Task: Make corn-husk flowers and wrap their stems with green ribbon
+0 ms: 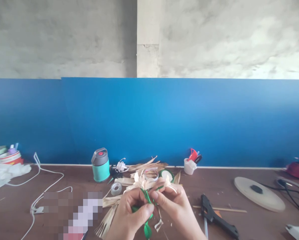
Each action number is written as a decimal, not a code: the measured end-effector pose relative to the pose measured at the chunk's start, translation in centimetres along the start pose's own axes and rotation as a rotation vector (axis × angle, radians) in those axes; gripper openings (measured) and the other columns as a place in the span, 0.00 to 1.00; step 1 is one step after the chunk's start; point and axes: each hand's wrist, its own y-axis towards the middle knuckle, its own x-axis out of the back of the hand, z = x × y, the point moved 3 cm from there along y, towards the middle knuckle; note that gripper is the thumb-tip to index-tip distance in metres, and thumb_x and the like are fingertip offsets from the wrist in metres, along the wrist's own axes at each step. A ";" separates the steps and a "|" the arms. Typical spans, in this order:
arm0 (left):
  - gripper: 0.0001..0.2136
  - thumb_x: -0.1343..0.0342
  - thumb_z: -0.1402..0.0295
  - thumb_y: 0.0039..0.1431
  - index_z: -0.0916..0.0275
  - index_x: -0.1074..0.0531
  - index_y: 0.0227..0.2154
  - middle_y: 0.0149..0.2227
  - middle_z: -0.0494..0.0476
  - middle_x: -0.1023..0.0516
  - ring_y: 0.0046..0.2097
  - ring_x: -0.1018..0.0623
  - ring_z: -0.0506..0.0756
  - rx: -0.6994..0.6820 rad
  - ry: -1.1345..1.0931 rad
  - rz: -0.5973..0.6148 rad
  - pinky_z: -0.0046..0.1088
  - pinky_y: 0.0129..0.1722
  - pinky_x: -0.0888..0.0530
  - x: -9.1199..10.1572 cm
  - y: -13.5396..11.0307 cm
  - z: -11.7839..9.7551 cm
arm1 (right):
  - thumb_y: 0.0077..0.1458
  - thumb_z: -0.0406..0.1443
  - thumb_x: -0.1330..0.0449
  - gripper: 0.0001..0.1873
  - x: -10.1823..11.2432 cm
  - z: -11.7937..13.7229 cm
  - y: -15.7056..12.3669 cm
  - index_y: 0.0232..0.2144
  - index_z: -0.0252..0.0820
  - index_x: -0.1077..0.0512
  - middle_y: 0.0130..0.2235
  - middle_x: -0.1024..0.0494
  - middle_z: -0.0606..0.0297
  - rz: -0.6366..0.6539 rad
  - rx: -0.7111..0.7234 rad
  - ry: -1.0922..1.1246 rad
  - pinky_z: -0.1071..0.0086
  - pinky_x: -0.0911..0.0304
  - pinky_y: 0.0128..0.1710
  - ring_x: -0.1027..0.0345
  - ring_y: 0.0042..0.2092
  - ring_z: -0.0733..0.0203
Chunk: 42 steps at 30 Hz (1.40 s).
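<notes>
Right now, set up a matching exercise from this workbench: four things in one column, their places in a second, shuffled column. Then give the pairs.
Things:
1. teal flask
2. black glue gun
3. roll of clear tape
4. round pale disc

Places:
A. flat on the table at the far right
B. just right of the right hand
C. upright by the blue wall, left of the hands
D. flat on the table between the flask and the left hand

Pairs: 1-C, 2-B, 3-D, 4-A
</notes>
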 end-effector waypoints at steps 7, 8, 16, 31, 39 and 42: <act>0.16 0.30 0.59 0.40 0.63 0.30 0.19 0.19 0.55 0.21 0.20 0.31 0.47 0.090 -0.136 0.094 0.21 0.20 0.39 -0.4 0.1 -0.8 | 0.44 0.37 0.29 0.09 0.1 0.4 0.2 0.20 0.40 0.24 0.21 0.24 0.67 0.030 -0.074 0.164 0.73 0.37 0.19 0.33 0.19 0.66; 0.17 0.30 0.58 0.39 0.64 0.30 0.19 0.19 0.55 0.22 0.19 0.34 0.46 0.100 -0.135 0.110 0.20 0.19 0.42 -0.3 0.2 -0.6 | 0.44 0.37 0.29 0.09 0.1 0.6 0.2 0.20 0.40 0.24 0.22 0.24 0.68 0.023 -0.058 0.150 0.73 0.37 0.20 0.34 0.19 0.66; 0.14 0.32 0.56 0.44 0.63 0.24 0.23 0.23 0.52 0.24 0.25 0.30 0.48 0.054 -0.020 -0.060 0.21 0.25 0.35 0.5 0.8 -0.2 | 0.40 0.40 0.27 0.14 0.7 0.7 0.5 0.16 0.39 0.25 0.21 0.25 0.66 -0.130 -0.076 0.076 0.72 0.36 0.30 0.33 0.26 0.64; 0.14 0.28 0.58 0.36 0.63 0.23 0.19 0.19 0.50 0.28 0.22 0.35 0.48 0.118 -0.100 -0.115 0.23 0.24 0.39 0.4 1.2 0.7 | 0.45 0.42 0.31 0.16 0.7 0.0 0.5 0.15 0.38 0.28 0.20 0.30 0.68 -0.125 0.057 -0.149 0.73 0.44 0.27 0.42 0.25 0.67; 0.16 0.34 0.55 0.45 0.65 0.26 0.22 0.18 0.48 0.37 0.21 0.41 0.46 0.122 -0.055 0.017 0.21 0.19 0.48 -0.1 0.9 0.1 | 0.46 0.42 0.31 0.17 0.8 -0.5 0.2 0.15 0.39 0.29 0.18 0.33 0.70 -0.167 0.081 -0.227 0.74 0.46 0.25 0.45 0.23 0.68; 0.16 0.33 0.56 0.46 0.65 0.26 0.22 0.16 0.43 0.45 0.20 0.49 0.44 0.124 -0.068 0.039 0.22 0.19 0.53 0.0 0.9 -0.1 | 0.42 0.43 0.29 0.13 0.4 0.1 0.3 0.21 0.39 0.23 0.23 0.26 0.66 -0.067 -0.025 -0.110 0.72 0.38 0.30 0.36 0.27 0.64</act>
